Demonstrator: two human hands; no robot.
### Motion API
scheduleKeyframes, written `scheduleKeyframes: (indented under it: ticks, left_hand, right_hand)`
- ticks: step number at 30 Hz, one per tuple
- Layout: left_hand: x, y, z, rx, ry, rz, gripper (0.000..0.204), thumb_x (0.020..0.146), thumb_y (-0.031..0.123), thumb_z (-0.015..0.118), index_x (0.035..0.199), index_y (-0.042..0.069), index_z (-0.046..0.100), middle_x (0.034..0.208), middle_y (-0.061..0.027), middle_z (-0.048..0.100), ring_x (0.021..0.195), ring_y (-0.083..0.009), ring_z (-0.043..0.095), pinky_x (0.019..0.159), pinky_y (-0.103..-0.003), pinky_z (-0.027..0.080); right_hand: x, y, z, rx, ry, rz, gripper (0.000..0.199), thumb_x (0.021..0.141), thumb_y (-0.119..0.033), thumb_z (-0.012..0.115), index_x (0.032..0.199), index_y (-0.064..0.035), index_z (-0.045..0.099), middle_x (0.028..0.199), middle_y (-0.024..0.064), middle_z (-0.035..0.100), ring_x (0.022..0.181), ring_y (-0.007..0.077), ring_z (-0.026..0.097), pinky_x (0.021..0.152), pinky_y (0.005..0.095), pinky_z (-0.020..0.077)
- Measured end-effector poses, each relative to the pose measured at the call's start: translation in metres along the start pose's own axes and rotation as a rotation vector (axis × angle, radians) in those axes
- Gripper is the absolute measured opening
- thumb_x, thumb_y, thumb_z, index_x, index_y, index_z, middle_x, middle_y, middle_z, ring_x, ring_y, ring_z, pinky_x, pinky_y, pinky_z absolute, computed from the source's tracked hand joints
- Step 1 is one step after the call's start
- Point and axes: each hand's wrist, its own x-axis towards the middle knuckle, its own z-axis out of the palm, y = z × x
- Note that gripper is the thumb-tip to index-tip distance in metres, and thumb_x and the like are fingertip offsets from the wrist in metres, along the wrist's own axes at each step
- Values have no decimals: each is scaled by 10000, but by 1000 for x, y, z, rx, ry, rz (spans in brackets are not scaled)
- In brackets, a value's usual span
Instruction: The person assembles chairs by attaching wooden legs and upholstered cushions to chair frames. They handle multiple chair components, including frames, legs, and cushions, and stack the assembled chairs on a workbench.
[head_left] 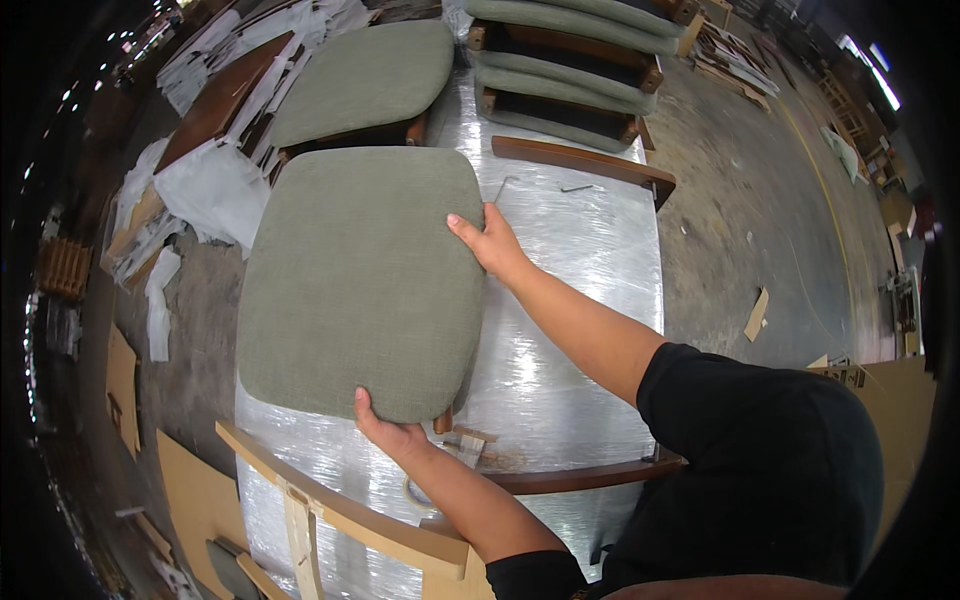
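left fingers (363, 403): gripping seat (360, 280) at near edge | right fingers (464, 230): gripping right edge | seat: beyond left fingers, left of right fingers | hex key (576, 188): right of right fingers | worktop (580, 245): below

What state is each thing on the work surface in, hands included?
Near green seat: padded side up, held in both hands
Left hand: gripping near edge, thumb on top
Right hand: gripping right edge, thumb on top
Far green seat: padded side up, unheld
Green seat pile: stacked, unheld
Work surface: film-covered
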Motion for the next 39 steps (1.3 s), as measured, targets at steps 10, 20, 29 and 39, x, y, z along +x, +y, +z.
scheduleKeyframes:
  ticks: [10,20,29,39]
  left_hand:
    - [-13,-3,-2,-24,136,-240,792,838,419,759,1461,9,491,1463,-225,505,1324,-447,501,1033,-662,444]
    - [-89,2,-11,572,335,351,801,998,393,645,1504,-167,376,1417,-399,541,1362,-516,516,1156,-511,420]
    - [-499,30,-295,751,-786,2,424,1014,358,689,1286,32,700,1245,-171,716,1162,-289,673,995,-414,540]
    - [-837,118,-799,807,1793,270,423,1003,362,712,1169,-26,685,1131,-142,720,1073,-241,667,930,-386,529]
  right_hand:
    - [19,35,-14,-51,28,-64,712,992,-556,661,1322,74,633,1213,171,712,1069,264,680,988,401,519]
    - [50,27,-45,-63,-261,259,894,977,-614,665,1567,10,415,1567,212,483,1335,329,583,1051,462,534]
    - [-295,19,-41,-412,-483,-833,114,1038,-126,594,1083,-41,656,741,-3,609,635,91,569,559,254,485]
    - [-825,113,63,-826,-1677,493,901,906,-241,834,1588,13,304,1341,231,631,1153,300,669,988,422,553]
